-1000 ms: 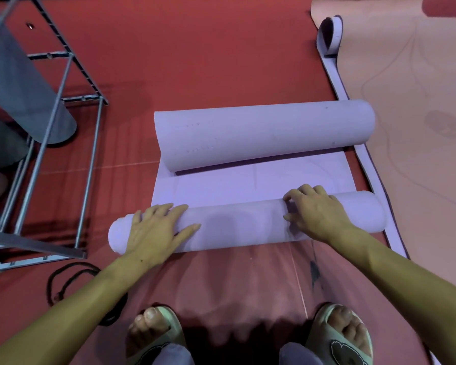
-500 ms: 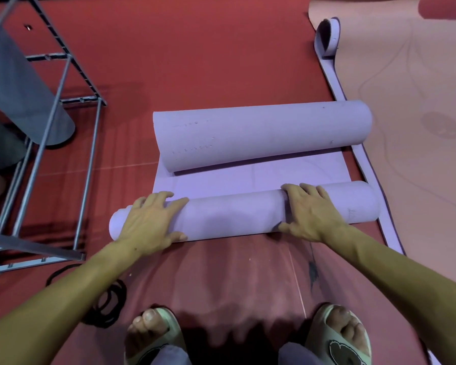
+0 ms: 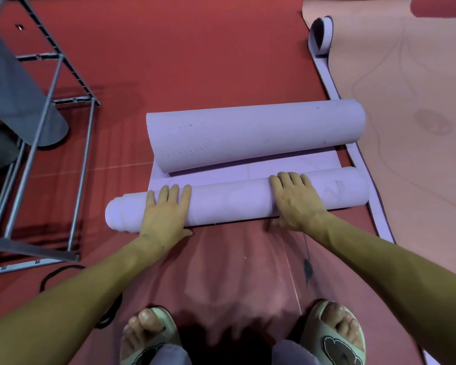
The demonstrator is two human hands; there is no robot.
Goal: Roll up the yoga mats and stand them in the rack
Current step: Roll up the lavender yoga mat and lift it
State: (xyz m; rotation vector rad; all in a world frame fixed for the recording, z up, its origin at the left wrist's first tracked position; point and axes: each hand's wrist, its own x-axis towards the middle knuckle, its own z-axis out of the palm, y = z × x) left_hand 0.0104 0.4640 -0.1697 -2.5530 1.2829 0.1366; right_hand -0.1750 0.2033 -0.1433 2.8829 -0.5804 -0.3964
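Red flooring (image 3: 208,61) carried the whole scene, seen from above by a person bent over their own sandalled feet (image 3: 148,335). At the middle lay the purple mat (image 3: 248,169), curled from both ends: the near roll (image 3: 229,204) sat under the hands, the far roll (image 3: 256,133) lay just beyond the fingertips, and only a narrow flat strip separated the two. The left hand (image 3: 166,209) lay flat on the near roll close to its left end, fingers straight and draped over the top. The right hand (image 3: 298,201) pressed the roll right of centre, fingers extended over the crest, thumb down at the near edge. Both hands were spread and well apart, pressing, not gripping.

The near roll's left end stuck out in a stepped cone, so the layers had already telescoped; uneven pressure would likely worsen that skew. With the far roll so close, the two curls would soon meet and might jam or spring loose. A second purple mat (image 3: 340,101) ran along beyond the right hand, beside a pink mat (image 3: 406,101). The rack (image 3: 50,127) stood left of the left hand, holding a grey mat (image 3: 13,96), and a black cord (image 3: 53,275) lay by the left forearm.
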